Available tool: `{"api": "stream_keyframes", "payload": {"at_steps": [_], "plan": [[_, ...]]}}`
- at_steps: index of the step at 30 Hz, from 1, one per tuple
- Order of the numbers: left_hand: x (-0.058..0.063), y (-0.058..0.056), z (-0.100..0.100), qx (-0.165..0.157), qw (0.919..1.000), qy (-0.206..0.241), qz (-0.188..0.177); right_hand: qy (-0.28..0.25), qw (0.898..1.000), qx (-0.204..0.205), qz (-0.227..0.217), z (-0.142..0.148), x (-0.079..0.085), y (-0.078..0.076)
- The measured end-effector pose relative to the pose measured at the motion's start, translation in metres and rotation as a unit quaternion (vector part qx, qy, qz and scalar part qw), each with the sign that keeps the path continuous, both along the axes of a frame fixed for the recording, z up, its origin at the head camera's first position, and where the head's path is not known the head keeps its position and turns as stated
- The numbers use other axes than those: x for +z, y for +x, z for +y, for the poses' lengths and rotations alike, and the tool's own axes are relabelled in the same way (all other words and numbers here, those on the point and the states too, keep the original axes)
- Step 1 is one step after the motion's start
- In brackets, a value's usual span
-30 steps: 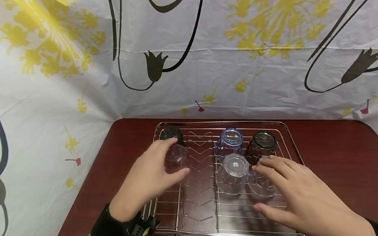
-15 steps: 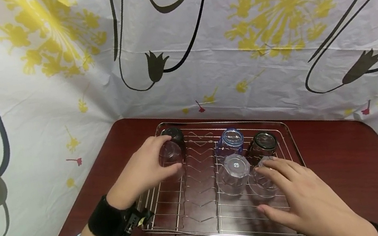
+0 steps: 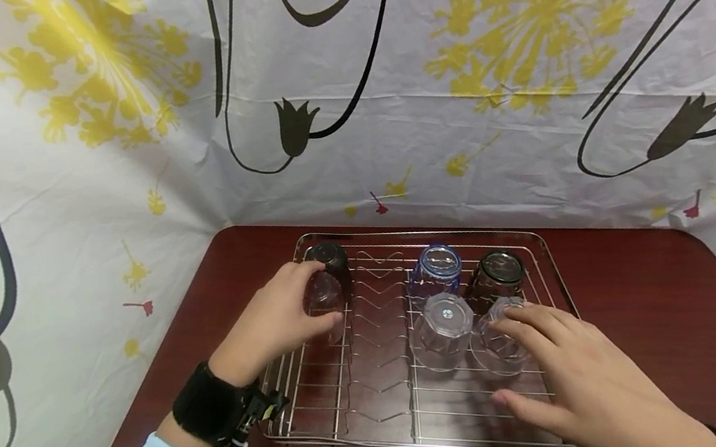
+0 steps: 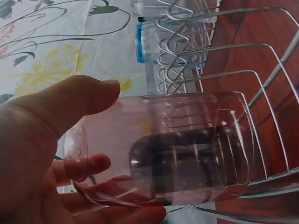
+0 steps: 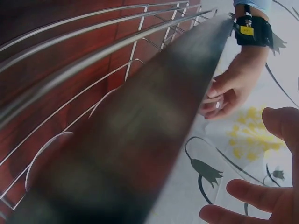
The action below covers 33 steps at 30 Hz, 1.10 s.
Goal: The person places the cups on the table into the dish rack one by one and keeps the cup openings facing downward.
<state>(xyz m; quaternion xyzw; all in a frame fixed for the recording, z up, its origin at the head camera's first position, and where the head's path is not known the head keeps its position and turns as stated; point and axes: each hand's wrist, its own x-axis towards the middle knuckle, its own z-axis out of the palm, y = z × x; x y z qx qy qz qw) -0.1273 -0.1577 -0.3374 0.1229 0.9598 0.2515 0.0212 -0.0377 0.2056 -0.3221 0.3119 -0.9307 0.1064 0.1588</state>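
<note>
In the head view my left hand (image 3: 273, 314) holds a pinkish clear glass (image 3: 323, 293), upside down at the rack's left side. The left wrist view shows thumb and fingers on opposite sides of this glass (image 4: 182, 112) near its base. Just behind it stands a dark glass (image 3: 329, 254), partly hidden. My right hand (image 3: 581, 368) has its fingers spread beside a small clear glass (image 3: 499, 350), fingertips overlapping its top; contact cannot be told. An eight-sided clear glass (image 3: 444, 328), a blue glass (image 3: 436, 269) and a dark green glass (image 3: 498, 275) stand inverted nearby.
The wire rack (image 3: 377, 416) with wavy dividers lies on a dark red table (image 3: 675, 311). A patterned cloth (image 3: 389, 154) hangs behind and at the sides. A broad blurred strip (image 5: 135, 130) covers much of the right wrist view.
My left hand has moved slightly left and back with the pinkish glass, which now sits closer in front of the dark glass. The right hand has shifted slightly right.
</note>
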Motion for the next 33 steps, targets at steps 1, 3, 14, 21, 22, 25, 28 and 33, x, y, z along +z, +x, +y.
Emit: {"api": "stream_keyframes", "payload": {"at_steps": [1, 3, 14, 21, 22, 25, 28, 33], "plan": [[-0.001, -0.001, 0.000, 0.002, 1.0000, -0.001, -0.001, 0.000, 1.000, -0.003, -0.001, 0.001, 0.000, 0.000], [-0.002, -0.001, 0.000, 0.002, 1.0000, -0.002, -0.001, -0.001, 1.000, -0.006, -0.002, 0.002, -0.001, 0.000], [-0.004, -0.001, 0.004, 0.002, 0.9998, -0.018, -0.001, -0.018, 1.000, -0.010, 0.006, 0.007, -0.005, 0.003], [-0.005, -0.003, 0.005, 0.001, 0.9999, -0.014, 0.002, -0.024, 1.000, -0.009, 0.004, 0.008, -0.007, 0.005], [-0.006, -0.004, 0.005, 0.001, 0.9999, -0.013, 0.001, -0.026, 1.000, -0.009, 0.003, 0.008, -0.007, 0.005], [-0.007, -0.004, 0.006, 0.001, 0.9999, -0.015, -0.006, -0.026, 1.000, -0.011, -0.001, 0.009, -0.008, 0.005], [-0.010, -0.005, 0.007, -0.001, 0.9997, -0.022, -0.009, -0.024, 1.000, -0.015, -0.007, 0.009, -0.010, 0.005], [-0.014, -0.005, 0.009, 0.001, 0.9996, -0.028, -0.002, -0.021, 1.000, -0.019, -0.015, 0.009, -0.011, 0.005]]}}
